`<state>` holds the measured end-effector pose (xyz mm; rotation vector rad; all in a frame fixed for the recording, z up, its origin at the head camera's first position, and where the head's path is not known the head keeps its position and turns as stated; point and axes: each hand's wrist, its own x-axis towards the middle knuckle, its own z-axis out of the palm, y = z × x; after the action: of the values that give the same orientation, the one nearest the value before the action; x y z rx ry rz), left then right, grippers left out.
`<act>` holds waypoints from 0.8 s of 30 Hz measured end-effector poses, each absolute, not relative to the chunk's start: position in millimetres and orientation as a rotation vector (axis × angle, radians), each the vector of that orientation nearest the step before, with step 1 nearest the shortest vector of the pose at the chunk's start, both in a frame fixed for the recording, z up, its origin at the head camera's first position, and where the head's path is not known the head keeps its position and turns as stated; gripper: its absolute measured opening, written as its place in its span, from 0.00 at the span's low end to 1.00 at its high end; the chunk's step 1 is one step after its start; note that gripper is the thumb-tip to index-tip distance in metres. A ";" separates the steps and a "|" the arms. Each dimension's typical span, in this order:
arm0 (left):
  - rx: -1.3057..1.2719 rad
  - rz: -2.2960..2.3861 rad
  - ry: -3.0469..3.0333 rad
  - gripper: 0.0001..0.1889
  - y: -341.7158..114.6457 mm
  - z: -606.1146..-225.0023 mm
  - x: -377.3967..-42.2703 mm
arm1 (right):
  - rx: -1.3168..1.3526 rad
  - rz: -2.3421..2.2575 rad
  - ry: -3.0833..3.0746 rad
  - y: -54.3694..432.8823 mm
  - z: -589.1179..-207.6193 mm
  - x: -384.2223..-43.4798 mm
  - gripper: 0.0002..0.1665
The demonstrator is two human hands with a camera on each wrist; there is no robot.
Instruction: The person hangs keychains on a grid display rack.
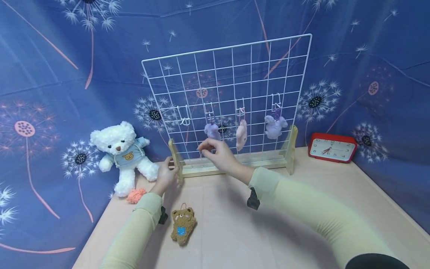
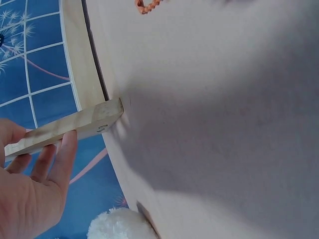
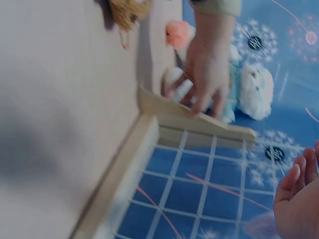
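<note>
My left hand (image 1: 167,175) grips the left wooden end support (image 2: 89,119) of a white wire grid rack (image 1: 231,46), thumb on one side and fingers on the other. In front of the grid, my right hand (image 1: 220,155) is raised with its fingers loosely bent and nothing visible in them. Just above that hand hangs a small purple plush (image 1: 211,130), its lower part hidden. A pink plush (image 1: 241,135) and a lavender plush (image 1: 275,127) hang on hooks farther right. The leftmost white hook (image 1: 185,120) carries nothing.
A brown bear plush (image 1: 183,226) with a blue patch lies on the table between my forearms. At the left sit a white teddy bear (image 1: 125,149) in a blue shirt and an orange pompom (image 1: 136,195). A red clock (image 1: 332,147) stands at the right.
</note>
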<state>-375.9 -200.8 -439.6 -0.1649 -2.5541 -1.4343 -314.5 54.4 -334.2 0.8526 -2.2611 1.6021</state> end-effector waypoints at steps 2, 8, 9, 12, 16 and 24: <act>-0.170 -1.432 -2.549 0.25 -201.0 -439.3 -375.7 | 0.894 1.593 -2.319 49.8 -343.0 -310.7 0.08; -0.174 -1.430 -2.545 0.25 -200.7 -436.9 -374.7 | 0.948 1.528 -2.531 34.2 -371.1 -305.5 0.10; -0.182 -1.428 -2.546 0.25 -200.5 -436.2 -374.8 | 0.950 1.520 -2.562 31.2 -374.9 -305.1 0.10; -0.181 -1.431 -2.547 0.26 -201.3 -433.8 -375.4 | 0.957 1.508 -2.642 21.3 -386.4 -304.5 0.12; -0.171 -1.420 -2.560 0.26 -205.1 -434.1 -375.6 | 0.960 1.492 -2.715 9.3 -404.9 -303.8 0.10; -0.191 -1.414 -2.546 0.26 -202.4 -442.9 -376.0 | 1.024 1.358 -2.847 6.4 -433.9 -307.0 0.12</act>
<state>-376.0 -202.4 -442.9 -0.1913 -2.5462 -1.4137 -307.0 6.4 -433.9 1.0240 -2.8472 1.3584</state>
